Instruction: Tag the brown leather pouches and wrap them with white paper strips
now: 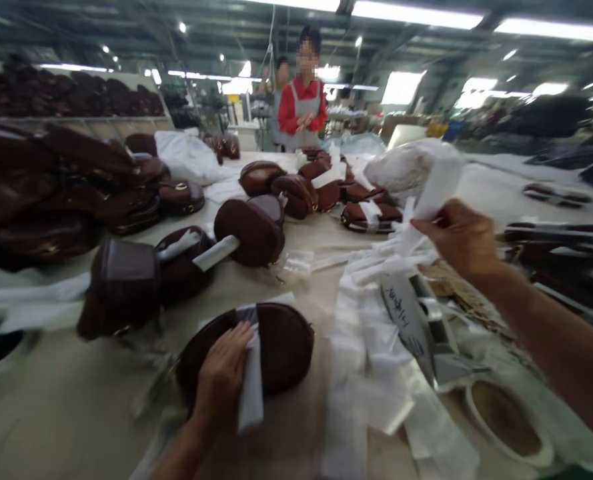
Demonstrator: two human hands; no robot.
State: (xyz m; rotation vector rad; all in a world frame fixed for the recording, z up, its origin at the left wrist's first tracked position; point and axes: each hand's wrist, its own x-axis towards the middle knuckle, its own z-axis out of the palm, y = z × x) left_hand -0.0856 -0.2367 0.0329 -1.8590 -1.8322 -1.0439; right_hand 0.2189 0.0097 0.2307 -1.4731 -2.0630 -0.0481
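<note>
My left hand [226,363] lies over a dark brown oval bag [286,347] in front of me, its fingers stretched out against the bag's face. A white strip [252,393] crosses the bag from its top edge, beside my fingertips. Off to the right, my right hand [459,233] pinches a whitish, slightly see-through strip [439,183], raised above a heap of similar white strips [401,250]. Motion blurs the held strip's edges.
More brown bags [249,230] with white strips lie ahead, and a large pile of bags [61,187] stands on the left. A tape roll [509,420] and a marked grey-white box [406,320] are at the right. Across the table stands a person in red [303,107].
</note>
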